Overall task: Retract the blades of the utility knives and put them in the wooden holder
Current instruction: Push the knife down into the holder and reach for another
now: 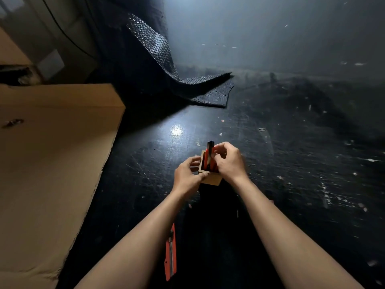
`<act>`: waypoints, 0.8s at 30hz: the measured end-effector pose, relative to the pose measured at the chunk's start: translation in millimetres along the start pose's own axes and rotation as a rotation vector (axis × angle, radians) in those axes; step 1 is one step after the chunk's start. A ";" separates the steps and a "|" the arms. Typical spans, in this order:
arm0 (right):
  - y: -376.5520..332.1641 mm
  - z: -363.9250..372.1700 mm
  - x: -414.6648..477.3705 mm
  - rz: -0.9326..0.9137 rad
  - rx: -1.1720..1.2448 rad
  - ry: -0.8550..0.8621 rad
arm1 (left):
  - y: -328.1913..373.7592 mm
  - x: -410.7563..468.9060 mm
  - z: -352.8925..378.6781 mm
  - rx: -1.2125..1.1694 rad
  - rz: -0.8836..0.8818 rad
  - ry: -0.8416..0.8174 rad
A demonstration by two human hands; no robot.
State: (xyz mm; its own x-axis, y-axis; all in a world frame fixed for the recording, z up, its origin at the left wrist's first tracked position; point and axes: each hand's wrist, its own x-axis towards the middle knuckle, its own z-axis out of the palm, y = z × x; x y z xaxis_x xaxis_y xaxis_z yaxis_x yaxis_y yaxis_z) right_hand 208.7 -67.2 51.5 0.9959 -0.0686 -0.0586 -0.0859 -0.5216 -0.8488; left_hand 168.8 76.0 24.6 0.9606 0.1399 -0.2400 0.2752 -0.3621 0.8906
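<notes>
**Knife going upright into wooden holder**

Left hand wrapped around the wooden holder, thumb across its near top edge, fingers curled on the left wall. Right hand pinching an orange-and-black utility knife, upright, lower end inside the holder, black end sticking out above the rim. More orange inside the holder beside it; count unclear. Second orange utility knife flat on the scratched black table, near the left forearm, well apart from the holder. Cardboard sheet at left, bubble wrap beyond.

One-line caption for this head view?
Left hand steadies wooden holder; right hand seats a utility knife.
</notes>
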 end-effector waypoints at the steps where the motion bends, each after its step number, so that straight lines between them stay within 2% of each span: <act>1: 0.3 0.9 0.6 0.003 -0.012 0.007 | -0.7 0.7 0.3 -0.004 -0.004 0.003; 7: -2.5 -4.3 0.8 0.016 -0.053 0.055 | -1.9 0.9 2.0 -0.044 -0.031 0.002; 13: -9.4 -26.0 -16.6 -0.023 -0.089 0.046 | 3.9 -10.8 -6.3 0.016 -0.039 0.006; 20: -11.2 -25.4 -80.7 -0.029 -0.136 -0.122 | -9.6 -70.6 -42.6 0.077 -0.011 0.060; 24: -4.5 -0.5 -125.5 0.008 -0.144 -0.290 | -40.4 -115.7 -59.4 0.133 -0.061 0.105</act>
State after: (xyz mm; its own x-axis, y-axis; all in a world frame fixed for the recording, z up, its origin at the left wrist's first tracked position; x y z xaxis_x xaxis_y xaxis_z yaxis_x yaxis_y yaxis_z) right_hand 84.1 -56.7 62.9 0.9598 0.1615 -0.2297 -0.0758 -0.6388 -0.7657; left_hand 44.3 129.1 39.3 0.9346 0.2585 -0.2442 0.3423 -0.4680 0.8147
